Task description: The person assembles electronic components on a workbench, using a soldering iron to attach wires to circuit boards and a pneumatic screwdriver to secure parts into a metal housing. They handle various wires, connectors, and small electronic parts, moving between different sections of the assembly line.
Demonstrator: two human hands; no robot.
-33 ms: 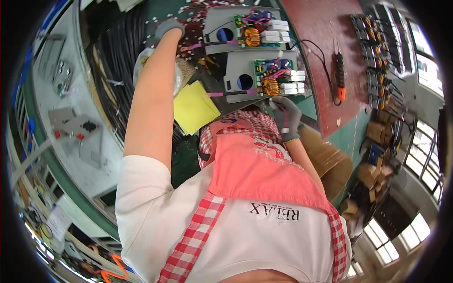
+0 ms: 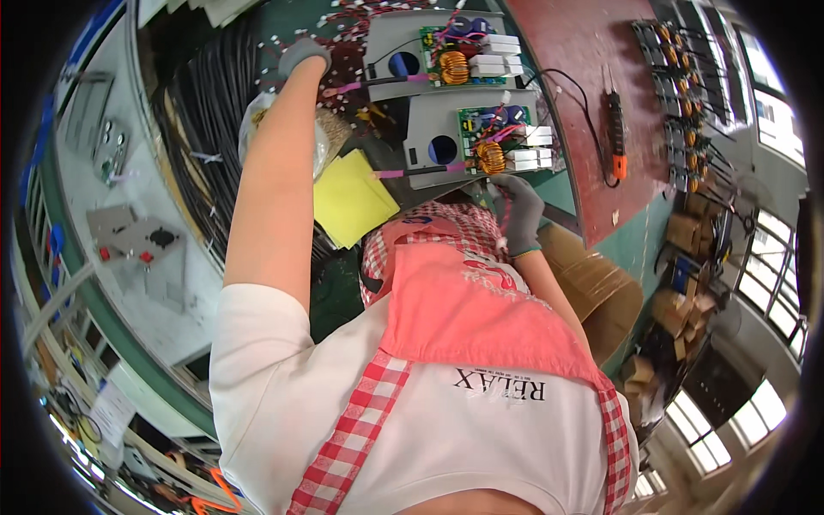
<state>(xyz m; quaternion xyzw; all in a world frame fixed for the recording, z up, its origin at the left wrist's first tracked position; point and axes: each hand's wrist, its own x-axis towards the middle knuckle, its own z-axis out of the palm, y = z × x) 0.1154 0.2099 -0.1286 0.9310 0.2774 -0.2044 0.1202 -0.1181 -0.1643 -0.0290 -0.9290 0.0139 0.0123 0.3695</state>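
Observation:
My left arm stretches to the far left, where my left hand [image 2: 305,57], in a grey glove, lies among short wires with white connectors [image 2: 343,39]; its fingers cannot be made out. Close to my apron, my right hand [image 2: 520,213], gloved too, is closed around a thin red wire lead [image 2: 506,209] with a white end hanging below. Just beyond it sits a grey metal plate [image 2: 421,129] carrying a green circuit board [image 2: 468,129] with a copper coil [image 2: 490,158] and white blocks. A second such plate [image 2: 378,43] with its board lies farther off.
Yellow sheets [image 2: 352,202] lie left of the near plate, beside a clear bag [image 2: 322,142] and bundled black cables [image 2: 210,129]. An orange-and-black tool [image 2: 616,137] with a cord rests on the red board [image 2: 575,86] at right. A cardboard box [image 2: 592,279] stands beside my right forearm.
My right hand has shifted slightly, and the red lead's white end hangs lower beside it. My left hand has moved slightly to the left. The view has shifted a little.

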